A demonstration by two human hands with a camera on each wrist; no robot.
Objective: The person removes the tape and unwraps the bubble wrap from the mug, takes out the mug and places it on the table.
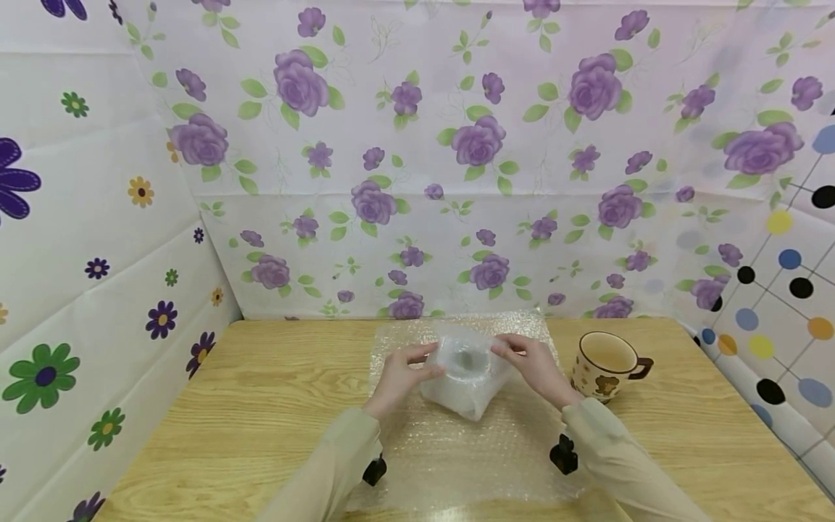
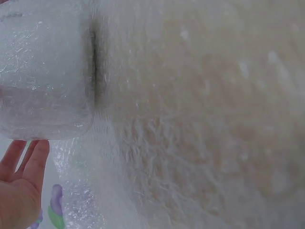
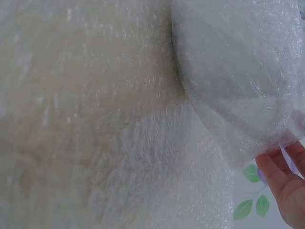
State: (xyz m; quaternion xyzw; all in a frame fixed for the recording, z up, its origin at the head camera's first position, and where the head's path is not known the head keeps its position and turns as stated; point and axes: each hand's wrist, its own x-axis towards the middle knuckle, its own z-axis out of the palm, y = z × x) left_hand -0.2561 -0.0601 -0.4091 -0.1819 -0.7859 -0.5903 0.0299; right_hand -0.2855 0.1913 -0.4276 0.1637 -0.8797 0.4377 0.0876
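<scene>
A bundle of bubble wrap (image 1: 459,395) stands near the middle of the table, folded around a pale rounded thing whose kind the layers hide; a round opening shows on top. My left hand (image 1: 402,373) holds the bundle's left side between thumb and fingers. On the other side, my right hand (image 1: 536,365) pinches the wrap near its upper right edge. Beneath the bundle lies a flat bubble wrap sheet (image 1: 483,464). In the left wrist view, fingertips (image 2: 39,149) touch the wrapped side; in the right wrist view, fingers (image 3: 271,171) grip a loose corner.
A cream mug (image 1: 590,366) with brown rim, brown handle and a bear picture stands right of the sheet, close to my right forearm. The wooden table (image 1: 274,384) runs back to a flowered cloth (image 1: 417,239); patterned cloths also hang at both sides.
</scene>
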